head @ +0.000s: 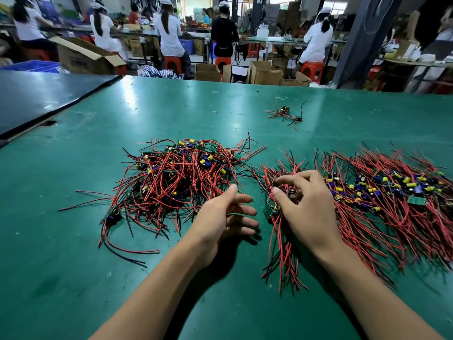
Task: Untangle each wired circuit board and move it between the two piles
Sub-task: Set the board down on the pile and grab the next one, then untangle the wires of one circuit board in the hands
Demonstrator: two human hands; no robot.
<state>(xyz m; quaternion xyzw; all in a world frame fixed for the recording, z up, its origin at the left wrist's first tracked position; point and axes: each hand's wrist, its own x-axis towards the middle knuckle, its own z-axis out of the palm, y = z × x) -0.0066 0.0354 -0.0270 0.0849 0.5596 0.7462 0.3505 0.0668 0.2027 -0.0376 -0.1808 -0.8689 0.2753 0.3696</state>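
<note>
Boards [270, 211] pinched in your right hand [308, 202], just right of the tangled pile [176, 177], could snag its wires; left hand [225, 214] slack, empty.

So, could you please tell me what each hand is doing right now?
Left hand: open, holding nothing.
Right hand: fingers curled, pinching the middle bunch of wired boards.

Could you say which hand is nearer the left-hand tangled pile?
Left. The left hand is at the right edge of the tangled pile; the right hand grips a separate bundle.
</note>
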